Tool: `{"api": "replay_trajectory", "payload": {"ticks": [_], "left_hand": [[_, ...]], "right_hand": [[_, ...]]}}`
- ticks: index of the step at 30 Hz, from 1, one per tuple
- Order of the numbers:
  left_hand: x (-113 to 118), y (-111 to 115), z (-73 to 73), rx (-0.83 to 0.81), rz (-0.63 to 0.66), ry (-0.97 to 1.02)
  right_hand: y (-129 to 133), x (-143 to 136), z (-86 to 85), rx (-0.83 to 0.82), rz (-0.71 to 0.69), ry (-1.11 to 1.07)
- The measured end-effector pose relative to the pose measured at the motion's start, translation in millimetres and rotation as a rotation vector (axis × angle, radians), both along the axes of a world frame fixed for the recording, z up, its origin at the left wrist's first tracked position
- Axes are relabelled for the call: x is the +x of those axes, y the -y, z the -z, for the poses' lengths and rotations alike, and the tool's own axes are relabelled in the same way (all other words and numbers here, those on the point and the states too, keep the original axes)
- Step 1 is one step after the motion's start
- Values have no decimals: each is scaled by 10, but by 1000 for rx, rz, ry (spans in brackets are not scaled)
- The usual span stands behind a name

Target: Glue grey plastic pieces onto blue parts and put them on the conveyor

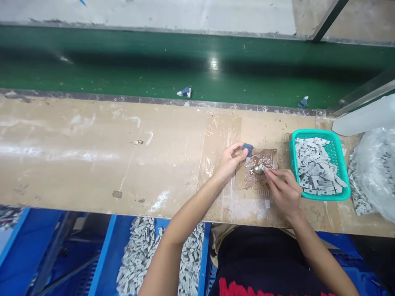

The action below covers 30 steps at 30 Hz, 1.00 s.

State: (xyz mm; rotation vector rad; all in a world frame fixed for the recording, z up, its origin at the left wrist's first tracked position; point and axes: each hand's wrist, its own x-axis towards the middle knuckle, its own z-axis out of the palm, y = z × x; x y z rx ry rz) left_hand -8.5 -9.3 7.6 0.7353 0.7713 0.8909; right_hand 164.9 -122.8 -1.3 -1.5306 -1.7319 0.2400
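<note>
My left hand [233,158] pinches a small dark blue piece [247,149] above the worktable. To its right, my right hand [282,187] is closed on a small light grey piece [262,167], whose tip is over a small round metallic dish [257,169]. The dish sits on a brown, wet-looking patch [268,158] on the table. Just right of my right hand stands a green basket [346,181] holding several light grey pieces [317,168].
Clear plastic bags [381,172] lie at the table's right end. Beyond the table [92,164] runs a green belt [123,68] with two small blue-and-white pieces [185,92] [303,102]. A blue crate [103,255] of grey pieces stands below the front edge.
</note>
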Motion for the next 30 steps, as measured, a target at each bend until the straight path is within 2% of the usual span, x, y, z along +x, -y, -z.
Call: {"api": "replay_trajectory", "payload": {"ticks": [4,9,13,17,22,26,30], "left_hand": [[22,29,-19,65,30,-32],[43,63,-35,136,140,-43],[64,107,-15,176,228,-1],[74,133,-15,282,207,-31],[79,157,-23,305,216,-9],[73,187,-50,314,189,-47],[64,233,-95,332,108,-149]], "right_hand": [[-22,17,-48,26,-42,-23],[-50,-4,-311,95,70,-241],[-71,-41,-453,87,84,-282],[-75,-64,-459,73,95,-309],[-72,-74,-434,34,72,-292],[-81,-49,-436,38,-17,-242],[-91,-25,-438,16,-97,-210]]}}
